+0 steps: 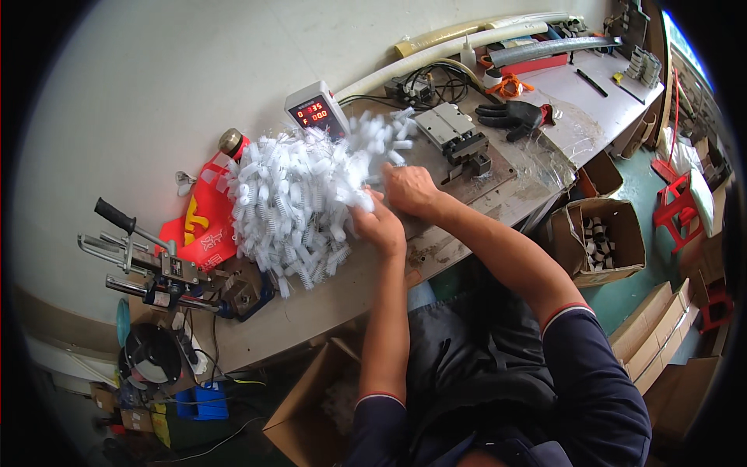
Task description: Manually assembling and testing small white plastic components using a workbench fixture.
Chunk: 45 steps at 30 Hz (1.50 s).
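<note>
A big heap of small white plastic comb-like parts (299, 194) lies on the worn workbench (311, 307). My left hand (379, 226) is at the heap's right edge, fingers closed on some of the white parts. Just above it, my right hand (408, 189) also grips white parts at the same edge of the heap. The two hands nearly touch. What exactly sits between the fingers is hidden by the hands.
A red bag (204, 226) and a lever press tool (152, 261) sit left of the heap. Behind are a small box with a red digital display (315, 109), a metal fixture (455, 136), a black glove (513, 117) and hoses (467, 39). Cardboard boxes (599, 241) stand on the floor.
</note>
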{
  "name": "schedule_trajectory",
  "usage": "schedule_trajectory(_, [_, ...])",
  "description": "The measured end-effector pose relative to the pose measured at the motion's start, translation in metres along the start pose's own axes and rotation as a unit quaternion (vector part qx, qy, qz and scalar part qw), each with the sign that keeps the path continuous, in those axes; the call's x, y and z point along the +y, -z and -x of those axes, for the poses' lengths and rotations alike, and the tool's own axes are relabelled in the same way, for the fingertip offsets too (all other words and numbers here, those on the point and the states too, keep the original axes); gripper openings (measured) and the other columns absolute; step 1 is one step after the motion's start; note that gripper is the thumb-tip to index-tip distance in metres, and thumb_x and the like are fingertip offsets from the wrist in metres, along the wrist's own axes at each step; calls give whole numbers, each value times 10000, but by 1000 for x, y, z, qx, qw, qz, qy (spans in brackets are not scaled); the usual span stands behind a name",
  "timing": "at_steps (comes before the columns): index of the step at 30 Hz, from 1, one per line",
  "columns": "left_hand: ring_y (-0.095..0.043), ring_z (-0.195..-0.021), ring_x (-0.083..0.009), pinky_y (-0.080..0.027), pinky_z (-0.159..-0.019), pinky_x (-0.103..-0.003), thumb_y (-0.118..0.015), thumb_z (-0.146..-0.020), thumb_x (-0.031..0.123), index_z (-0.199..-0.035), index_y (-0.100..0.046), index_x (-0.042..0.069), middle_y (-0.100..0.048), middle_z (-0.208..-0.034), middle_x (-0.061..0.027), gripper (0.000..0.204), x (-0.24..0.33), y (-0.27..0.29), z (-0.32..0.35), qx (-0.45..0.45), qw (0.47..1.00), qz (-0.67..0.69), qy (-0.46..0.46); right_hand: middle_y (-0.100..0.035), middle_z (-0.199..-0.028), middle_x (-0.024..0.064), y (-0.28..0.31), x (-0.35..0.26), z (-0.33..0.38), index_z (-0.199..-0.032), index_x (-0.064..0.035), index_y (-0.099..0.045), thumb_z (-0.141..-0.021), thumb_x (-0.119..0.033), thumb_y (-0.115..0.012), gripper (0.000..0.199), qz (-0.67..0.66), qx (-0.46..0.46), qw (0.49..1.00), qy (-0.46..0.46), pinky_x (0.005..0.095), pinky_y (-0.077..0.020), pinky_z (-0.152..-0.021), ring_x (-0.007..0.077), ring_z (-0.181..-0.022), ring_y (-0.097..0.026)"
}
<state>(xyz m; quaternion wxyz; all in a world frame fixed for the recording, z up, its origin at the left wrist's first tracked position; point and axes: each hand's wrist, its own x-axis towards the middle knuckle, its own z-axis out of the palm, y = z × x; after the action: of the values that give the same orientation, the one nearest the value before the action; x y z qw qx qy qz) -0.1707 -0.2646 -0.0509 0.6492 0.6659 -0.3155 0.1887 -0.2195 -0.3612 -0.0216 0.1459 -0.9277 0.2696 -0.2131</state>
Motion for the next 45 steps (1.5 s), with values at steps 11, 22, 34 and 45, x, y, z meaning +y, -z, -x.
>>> schedule_trajectory(11, [-643, -755, -187, -514, -699, -369, -551, -1059, 142, -1091, -615, -37, -670, -831, -75, 193, -3, 2, -4, -7, 998, 45, 32, -722, -928, 231, 5, 20, 5, -995, -19, -654, -828, -127, -610, 204, 52, 40, 998, 14, 513, -580, -775, 403, -850, -733])
schedule_trajectory(22, [-588, -635, -144, -477, -588, -324, -537, -1066, 174, -1080, -611, -17, -657, -822, -47, 205, -22, 0, -1, -35, 996, 24, 72, -690, -770, 212, 35, 23, 71, -935, -30, -642, -836, -140, -613, 151, 6, 51, 999, -10, 527, -551, -725, 433, -767, -694])
schedule_trajectory(34, [-687, -836, -294, -522, -793, -420, -512, -1039, 116, -1100, -602, -1, -685, -864, -102, 160, -9, -1, 2, -86, 988, 20, 130, -669, -707, 202, 62, 69, 139, -766, -58, -653, -822, -218, -644, 170, -44, 126, 983, -125, 531, -538, -675, 430, -703, -672])
schedule_trajectory(45, [-541, -576, -111, -453, -550, -297, -516, -1069, 170, -1097, -607, -4, -650, -808, -41, 198, -19, -2, 1, -79, 994, 22, 66, -697, -774, 217, 73, 91, 113, -807, -46, -709, -776, -231, -645, 198, -94, 153, 955, -237, 486, -550, -746, 414, -781, -694])
